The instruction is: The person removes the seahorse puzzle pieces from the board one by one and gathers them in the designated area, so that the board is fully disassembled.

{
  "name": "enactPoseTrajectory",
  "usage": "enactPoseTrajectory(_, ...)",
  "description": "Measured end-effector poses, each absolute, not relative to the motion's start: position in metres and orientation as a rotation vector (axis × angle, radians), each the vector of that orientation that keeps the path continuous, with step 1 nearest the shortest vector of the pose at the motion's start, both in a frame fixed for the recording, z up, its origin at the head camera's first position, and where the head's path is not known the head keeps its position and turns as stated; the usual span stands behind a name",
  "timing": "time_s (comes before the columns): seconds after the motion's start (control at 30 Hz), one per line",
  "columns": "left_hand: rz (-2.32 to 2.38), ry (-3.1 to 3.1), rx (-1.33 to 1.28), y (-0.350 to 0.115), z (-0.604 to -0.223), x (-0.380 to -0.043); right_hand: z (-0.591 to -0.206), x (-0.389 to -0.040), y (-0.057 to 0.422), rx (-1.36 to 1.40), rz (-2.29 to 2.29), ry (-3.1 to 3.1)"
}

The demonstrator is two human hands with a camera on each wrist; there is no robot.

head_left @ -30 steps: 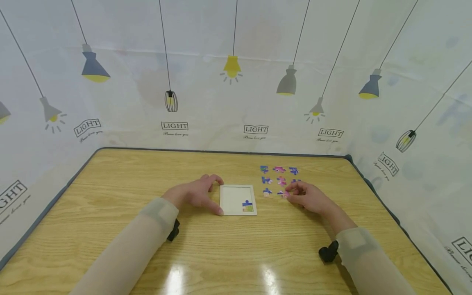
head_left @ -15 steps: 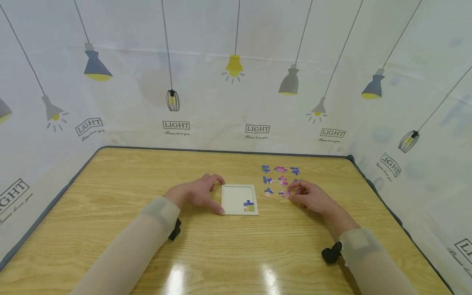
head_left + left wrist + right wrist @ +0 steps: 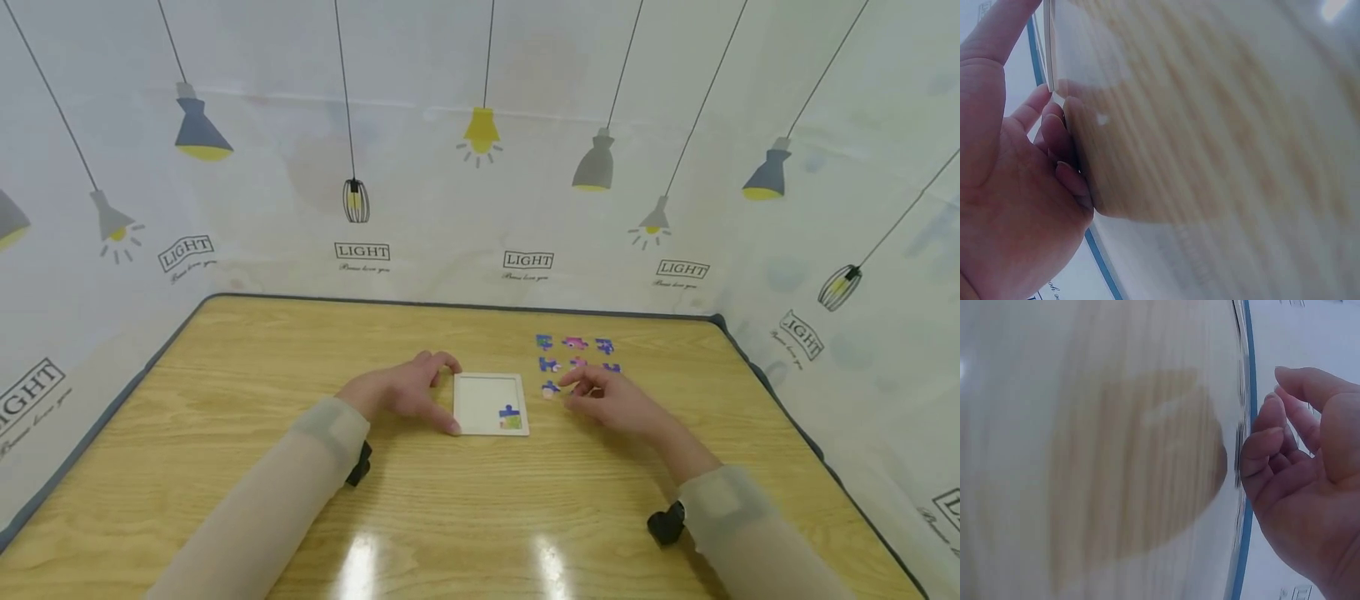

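Note:
My left hand (image 3: 408, 390) is at the left side of a square white puzzle tray (image 3: 480, 402), its thumb at the near corner and its index finger at the far one, holding the tray on the table. One blue-and-green puzzle piece (image 3: 510, 417) lies in the tray's near right corner. My right hand (image 3: 615, 404) hovers over the near row of loose pieces, fingers bent, with no piece visible between thumb and fingertips in the right wrist view. Just left of its fingertips lies a blue-and-pink piece (image 3: 550, 390); the hand partly covers others.
Several more puzzle pieces lie in rows behind the right hand, among them a pink one (image 3: 575, 342) and a blue one (image 3: 604, 345). The wooden table (image 3: 450, 517) has a dark edge, and a lamp-patterned white cloth (image 3: 442, 208) hangs around it.
My right hand has moved left, from the right of the near row to over its pieces. My left hand stays on the tray. The view has shifted slightly.

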State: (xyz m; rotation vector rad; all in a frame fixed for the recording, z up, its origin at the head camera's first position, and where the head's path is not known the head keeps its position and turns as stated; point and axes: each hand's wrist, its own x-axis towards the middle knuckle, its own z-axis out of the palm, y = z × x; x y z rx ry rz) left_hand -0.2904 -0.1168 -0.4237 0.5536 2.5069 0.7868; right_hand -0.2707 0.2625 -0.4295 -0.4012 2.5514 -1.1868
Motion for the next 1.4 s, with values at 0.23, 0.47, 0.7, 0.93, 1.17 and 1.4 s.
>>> enactPoseTrajectory(0.23, 0.791, 2.499, 0.542, -0.116, -0.422, -0.290, -0.429, -0.265, 0.231, -0.526, -1.177, 2.449)
enactPoseTrajectory(0.47, 0.781, 2.502, 0.546, -0.116, -0.422, -0.290, -0.429, -0.263, 0.209, -0.551, -1.123, 2.423)
enactPoseTrajectory(0.7, 0.778, 2.502, 0.545, -0.115, -0.422, -0.290, -0.430, -0.263, 0.201, -0.480, -1.065, 2.447)
enactPoseTrajectory(0.93, 0.764, 2.510, 0.551, -0.117, -0.424, -0.292, -0.431, -0.264, 0.196, -0.492, -1.044, 2.459)
enactPoseTrajectory(1.17, 0.765, 2.514, 0.558, -0.117, -0.425, -0.293, -0.433, -0.264, 0.193, -0.532, -1.044, 2.471)
enactPoseTrajectory(1.4, 0.774, 2.504, 0.549, -0.116, -0.424, -0.292, -0.434, -0.264, 0.194, -0.545, -1.072, 2.460)
